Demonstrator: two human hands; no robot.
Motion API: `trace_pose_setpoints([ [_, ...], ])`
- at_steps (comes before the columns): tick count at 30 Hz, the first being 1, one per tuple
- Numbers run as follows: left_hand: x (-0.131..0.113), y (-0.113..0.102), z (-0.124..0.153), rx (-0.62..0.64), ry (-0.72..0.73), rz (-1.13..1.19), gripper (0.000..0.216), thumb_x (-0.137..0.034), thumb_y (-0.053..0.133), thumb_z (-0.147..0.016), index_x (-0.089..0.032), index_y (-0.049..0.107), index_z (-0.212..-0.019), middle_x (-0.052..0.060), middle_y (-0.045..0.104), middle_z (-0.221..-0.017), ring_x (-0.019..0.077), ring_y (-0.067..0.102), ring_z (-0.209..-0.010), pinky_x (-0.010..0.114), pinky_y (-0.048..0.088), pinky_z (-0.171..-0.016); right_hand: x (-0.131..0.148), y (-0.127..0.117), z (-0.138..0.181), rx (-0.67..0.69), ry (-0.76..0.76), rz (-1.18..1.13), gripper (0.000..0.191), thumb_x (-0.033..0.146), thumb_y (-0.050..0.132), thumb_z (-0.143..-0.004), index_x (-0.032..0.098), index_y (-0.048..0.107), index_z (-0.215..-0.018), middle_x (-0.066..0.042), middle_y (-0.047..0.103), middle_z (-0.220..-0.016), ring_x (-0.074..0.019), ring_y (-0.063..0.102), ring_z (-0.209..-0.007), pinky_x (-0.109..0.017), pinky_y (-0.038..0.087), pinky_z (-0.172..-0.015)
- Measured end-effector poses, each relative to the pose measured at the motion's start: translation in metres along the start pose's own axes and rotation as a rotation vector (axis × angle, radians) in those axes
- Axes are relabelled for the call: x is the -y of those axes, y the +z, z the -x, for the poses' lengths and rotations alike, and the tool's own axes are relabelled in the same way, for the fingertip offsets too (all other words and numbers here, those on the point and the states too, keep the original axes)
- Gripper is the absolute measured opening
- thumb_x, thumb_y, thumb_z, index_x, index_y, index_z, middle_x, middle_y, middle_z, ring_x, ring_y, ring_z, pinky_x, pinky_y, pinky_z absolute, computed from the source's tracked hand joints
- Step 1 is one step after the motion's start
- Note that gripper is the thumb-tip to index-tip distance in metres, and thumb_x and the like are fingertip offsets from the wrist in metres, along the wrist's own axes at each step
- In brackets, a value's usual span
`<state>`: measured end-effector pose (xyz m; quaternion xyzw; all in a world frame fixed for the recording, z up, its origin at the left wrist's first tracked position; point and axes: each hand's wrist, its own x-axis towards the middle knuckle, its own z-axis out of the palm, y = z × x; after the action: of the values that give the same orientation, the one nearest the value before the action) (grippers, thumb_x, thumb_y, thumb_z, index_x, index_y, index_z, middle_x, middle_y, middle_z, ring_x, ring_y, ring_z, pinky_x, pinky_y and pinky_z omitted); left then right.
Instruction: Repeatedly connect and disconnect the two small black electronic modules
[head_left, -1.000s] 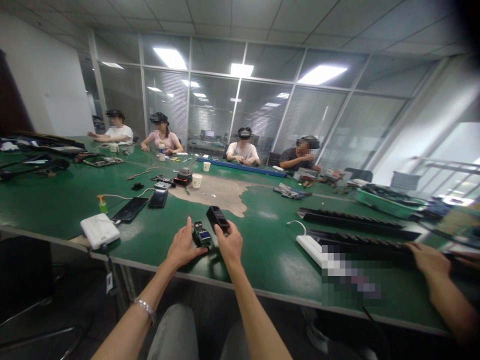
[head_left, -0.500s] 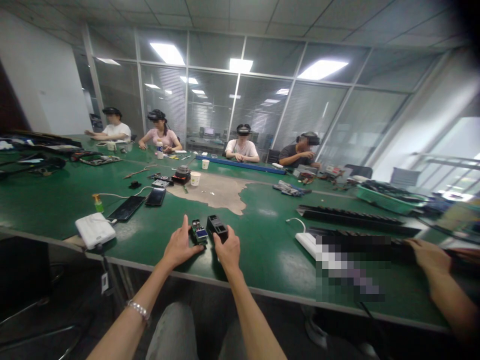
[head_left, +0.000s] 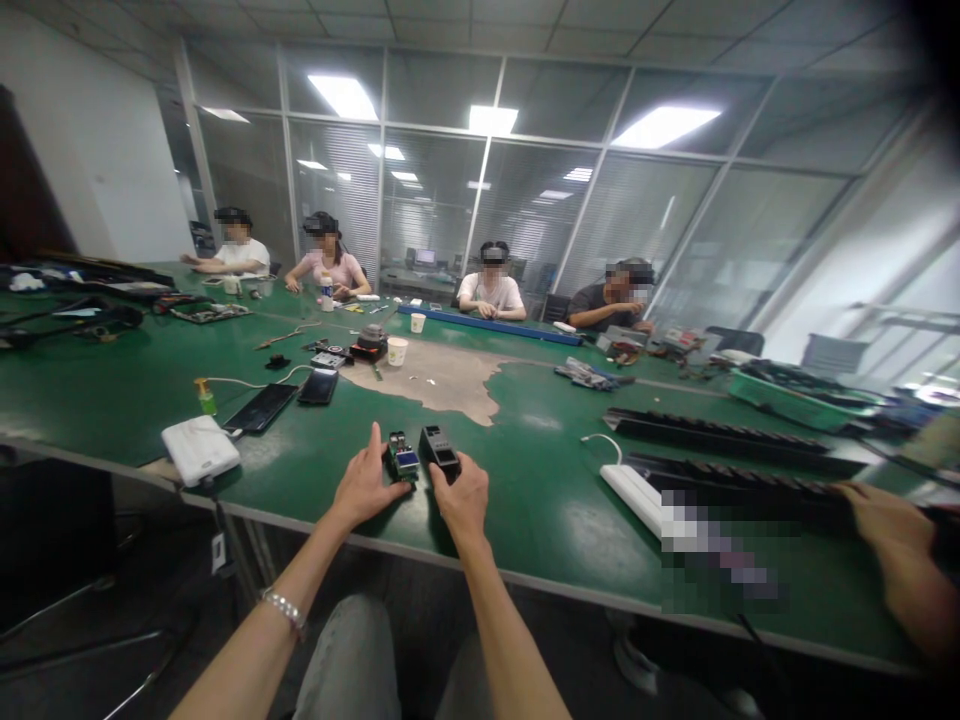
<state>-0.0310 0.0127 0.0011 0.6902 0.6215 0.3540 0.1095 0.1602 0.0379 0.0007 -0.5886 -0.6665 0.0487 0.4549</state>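
Near the front edge of the green table, my left hand [head_left: 369, 486] grips a small device with a bare circuit board [head_left: 403, 458] and a little blue display. Its thumb lies along the near end, and the index finger points up. My right hand [head_left: 460, 492] is wrapped round a black plastic housing [head_left: 439, 450] with cut-out openings in its upper face. The two parts are side by side with a narrow gap between them. Palms and most fingertips are hidden behind the parts.
Left of my hands are a white power bank [head_left: 199, 450] and two dark phones [head_left: 261, 408]. A paper cup [head_left: 397, 351] stands beyond. On the right lie a white power strip [head_left: 631, 496], black slotted bars [head_left: 720, 432] and a co-worker's hand [head_left: 885, 515]. Several people sit across the table.
The view has turned slightly, so everything sits a little further right in the picture. Both hands keep the same grip, and the two parts remain side by side.
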Motion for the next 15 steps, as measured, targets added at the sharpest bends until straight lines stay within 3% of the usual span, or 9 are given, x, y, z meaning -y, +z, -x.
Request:
trace_pose_setpoints([
  [5, 0.0, -0.001, 0.0, 0.014, 0.016, -0.019, 0.12, -0.054, 0.067, -0.071, -0.011, -0.012, -0.151, 0.017, 0.049, -0.142, 0.0334, 0.044, -0.131, 0.046, 0.03, -0.107, 0.007, -0.007, 0.002, -0.033, 0.048, -0.056, 0.041, 0.042, 0.059, -0.082, 0.012, 0.064, -0.11, -0.015, 0.068, -0.105, -0.028, 0.061, -0.093, -0.037, 0.044, -0.085],
  [9, 0.0, -0.002, -0.001, 0.026, 0.018, -0.021, 0.12, -0.054, 0.068, -0.071, -0.012, -0.011, -0.151, 0.017, 0.05, -0.141, 0.0347, 0.042, -0.132, 0.047, 0.029, -0.107, 0.02, -0.015, 0.001, -0.046, 0.096, -0.229, 0.043, 0.047, 0.057, -0.083, 0.016, 0.064, -0.112, -0.011, 0.07, -0.103, -0.0233, 0.064, -0.089, -0.032, 0.046, -0.082],
  [15, 0.002, -0.002, 0.0, 0.016, 0.008, -0.035, 0.12, -0.056, 0.066, -0.071, -0.01, -0.011, -0.151, 0.017, 0.049, -0.141, 0.0338, 0.043, -0.131, 0.046, 0.03, -0.108, 0.055, -0.016, 0.0, 0.015, 0.033, -0.342, 0.039, 0.048, 0.058, -0.084, 0.019, 0.065, -0.109, -0.007, 0.071, -0.099, -0.0203, 0.065, -0.086, -0.028, 0.047, -0.078],
])
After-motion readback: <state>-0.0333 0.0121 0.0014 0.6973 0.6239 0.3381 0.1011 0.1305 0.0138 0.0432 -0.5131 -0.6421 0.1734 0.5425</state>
